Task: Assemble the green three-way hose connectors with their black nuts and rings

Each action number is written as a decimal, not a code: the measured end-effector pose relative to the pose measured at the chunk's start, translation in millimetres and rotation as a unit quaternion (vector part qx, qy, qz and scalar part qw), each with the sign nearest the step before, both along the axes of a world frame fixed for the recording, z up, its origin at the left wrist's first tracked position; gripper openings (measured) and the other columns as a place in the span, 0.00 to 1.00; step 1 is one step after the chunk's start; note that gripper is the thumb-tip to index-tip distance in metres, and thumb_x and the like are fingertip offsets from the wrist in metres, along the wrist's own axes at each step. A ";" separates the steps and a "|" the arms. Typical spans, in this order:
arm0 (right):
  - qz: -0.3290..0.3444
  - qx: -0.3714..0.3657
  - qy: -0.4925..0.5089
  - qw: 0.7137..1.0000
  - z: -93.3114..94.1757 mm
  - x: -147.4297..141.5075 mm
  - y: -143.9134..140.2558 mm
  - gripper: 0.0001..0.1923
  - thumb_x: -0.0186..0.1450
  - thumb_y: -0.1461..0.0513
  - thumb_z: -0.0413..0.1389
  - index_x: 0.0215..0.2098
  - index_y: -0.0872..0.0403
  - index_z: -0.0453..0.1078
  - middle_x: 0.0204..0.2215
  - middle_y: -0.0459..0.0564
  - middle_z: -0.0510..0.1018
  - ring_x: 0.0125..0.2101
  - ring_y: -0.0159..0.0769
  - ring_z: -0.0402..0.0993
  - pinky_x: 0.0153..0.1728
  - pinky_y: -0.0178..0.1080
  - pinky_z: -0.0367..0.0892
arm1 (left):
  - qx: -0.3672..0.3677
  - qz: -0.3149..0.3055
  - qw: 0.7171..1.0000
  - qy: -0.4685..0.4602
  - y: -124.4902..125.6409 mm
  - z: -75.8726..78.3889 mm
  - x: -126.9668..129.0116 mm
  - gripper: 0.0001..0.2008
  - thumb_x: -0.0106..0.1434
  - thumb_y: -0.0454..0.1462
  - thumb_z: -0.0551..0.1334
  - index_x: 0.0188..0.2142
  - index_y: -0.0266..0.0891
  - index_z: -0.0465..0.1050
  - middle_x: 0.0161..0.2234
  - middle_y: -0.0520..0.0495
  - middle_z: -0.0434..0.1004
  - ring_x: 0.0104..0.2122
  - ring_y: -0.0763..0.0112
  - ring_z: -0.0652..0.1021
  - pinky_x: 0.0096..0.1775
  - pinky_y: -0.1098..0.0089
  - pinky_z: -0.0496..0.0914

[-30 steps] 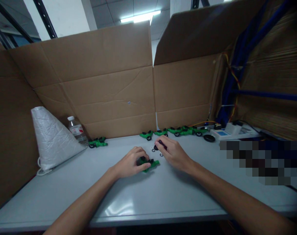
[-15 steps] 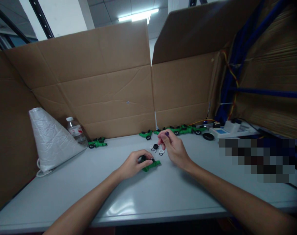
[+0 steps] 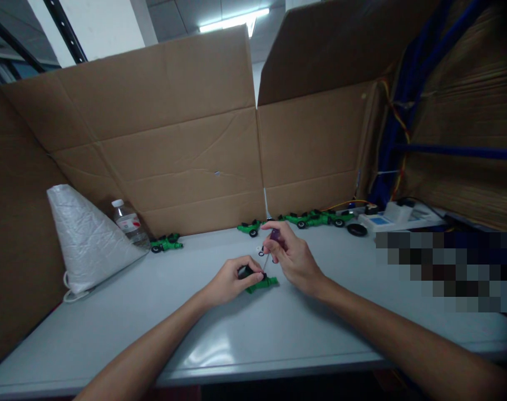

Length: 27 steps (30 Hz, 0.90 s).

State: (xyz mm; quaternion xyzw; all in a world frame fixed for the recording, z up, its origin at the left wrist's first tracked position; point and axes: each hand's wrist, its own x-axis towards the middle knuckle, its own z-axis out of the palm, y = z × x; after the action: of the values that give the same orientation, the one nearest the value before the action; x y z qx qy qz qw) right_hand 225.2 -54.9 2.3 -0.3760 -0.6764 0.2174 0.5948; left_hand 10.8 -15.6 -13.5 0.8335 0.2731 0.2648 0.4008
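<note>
- The left hand is holding a green toy vehicle around the middle of the surface, its fingers curling over the left end and hiding it.
- The toy's long axis is running roughly along the front edge, its narrow green end pointing toward the right edge.
- The right hand is gripping a purple-handled screwdriver, fingers closing around the handle, its shaft slanting down to the toy's black part.
- Small rings are lying just beyond, the right hand partly blocking that patch.
- A silvery bag and a bottle are standing toward the far left corner.
- More green toys are lining the far edge, a black ring and a power strip sitting to their right.
- Cardboard is rising behind.
</note>
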 end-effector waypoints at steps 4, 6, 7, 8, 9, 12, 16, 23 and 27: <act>0.002 0.012 -0.014 1.000 -0.5 -0.3 -0.9 0.17 0.76 0.49 0.52 0.57 0.49 0.65 0.30 0.44 0.76 0.23 0.32 0.69 0.27 0.36 0.65 | -0.006 -0.003 1.000 0.001 -0.9 0.3 0.1 0.18 0.70 0.49 0.66 0.39 0.35 0.77 0.40 0.43 0.80 0.39 0.67 0.77 0.44 0.68 0.70; 0.007 0.012 -0.021 1.000 -1.2 0.0 -0.5 0.18 0.77 0.49 0.51 0.58 0.49 0.64 0.30 0.44 0.76 0.24 0.32 0.69 0.28 0.36 0.66 | -0.008 -0.005 1.000 0.004 -1.4 0.7 0.3 0.18 0.69 0.49 0.66 0.40 0.35 0.77 0.39 0.43 0.80 0.38 0.68 0.77 0.43 0.68 0.70; 0.010 0.010 -0.024 1.000 -1.6 0.1 -0.2 0.19 0.77 0.48 0.51 0.59 0.49 0.64 0.30 0.44 0.76 0.24 0.32 0.69 0.28 0.36 0.66 | -0.008 -0.006 1.000 0.005 -1.6 0.7 0.5 0.18 0.69 0.49 0.66 0.40 0.35 0.78 0.39 0.43 0.80 0.38 0.68 0.77 0.42 0.68 0.70; 0.013 0.010 -0.025 1.000 -2.0 0.3 0.1 0.19 0.77 0.48 0.51 0.59 0.49 0.64 0.31 0.44 0.76 0.24 0.32 0.69 0.28 0.36 0.66 | -0.008 -0.006 1.000 0.006 -1.6 0.6 0.7 0.18 0.69 0.49 0.66 0.40 0.35 0.78 0.39 0.43 0.80 0.38 0.68 0.77 0.42 0.69 0.70; 0.015 0.010 -0.026 1.000 -2.3 0.4 0.4 0.19 0.77 0.48 0.51 0.59 0.49 0.64 0.31 0.45 0.76 0.24 0.32 0.69 0.28 0.36 0.66 | -0.007 -0.006 1.000 0.006 -1.5 0.4 0.9 0.18 0.69 0.49 0.66 0.40 0.35 0.78 0.39 0.43 0.80 0.38 0.68 0.76 0.42 0.69 0.69; 0.030 0.009 -0.026 0.999 -2.5 0.5 0.9 0.21 0.77 0.48 0.51 0.62 0.48 0.64 0.31 0.45 0.76 0.25 0.32 0.69 0.29 0.36 0.66 | -0.003 -0.007 1.000 0.007 -1.2 -0.4 1.3 0.17 0.70 0.49 0.66 0.41 0.35 0.78 0.39 0.44 0.80 0.38 0.68 0.76 0.43 0.69 0.69; 0.074 -0.007 -0.020 0.997 -0.1 -0.5 1.2 0.23 0.79 0.49 0.45 0.66 0.48 0.63 0.34 0.46 0.76 0.26 0.31 0.70 0.31 0.36 0.68 | 0.007 -0.010 1.000 0.007 -1.4 -0.5 1.3 0.17 0.70 0.48 0.66 0.41 0.34 0.79 0.38 0.45 0.79 0.37 0.69 0.75 0.43 0.70 0.68; 0.184 -0.064 0.118 0.974 12.4 -1.6 6.1 0.17 0.76 0.48 0.54 0.50 0.51 0.69 0.42 0.51 0.81 0.19 0.24 0.64 0.20 0.32 0.61 | 0.004 -0.003 1.000 0.006 -2.6 0.2 1.9 0.18 0.70 0.49 0.65 0.40 0.34 0.78 0.36 0.45 0.78 0.35 0.70 0.75 0.41 0.70 0.68; 0.237 -0.105 0.172 0.951 16.2 0.3 8.6 0.18 0.68 0.48 0.64 0.43 0.52 0.67 0.34 0.47 0.82 0.17 0.24 0.62 0.18 0.30 0.57 | 0.003 -0.009 1.000 0.005 -1.5 -0.7 2.3 0.17 0.70 0.49 0.65 0.41 0.34 0.78 0.38 0.44 0.79 0.37 0.69 0.76 0.42 0.69 0.68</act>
State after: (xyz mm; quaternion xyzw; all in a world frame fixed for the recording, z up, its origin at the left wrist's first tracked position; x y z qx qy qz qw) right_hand 225.5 -46.4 18.5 -0.2229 -0.6069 0.4832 0.5904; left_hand 13.1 -17.1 -14.2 0.8386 0.2662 0.2581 0.3990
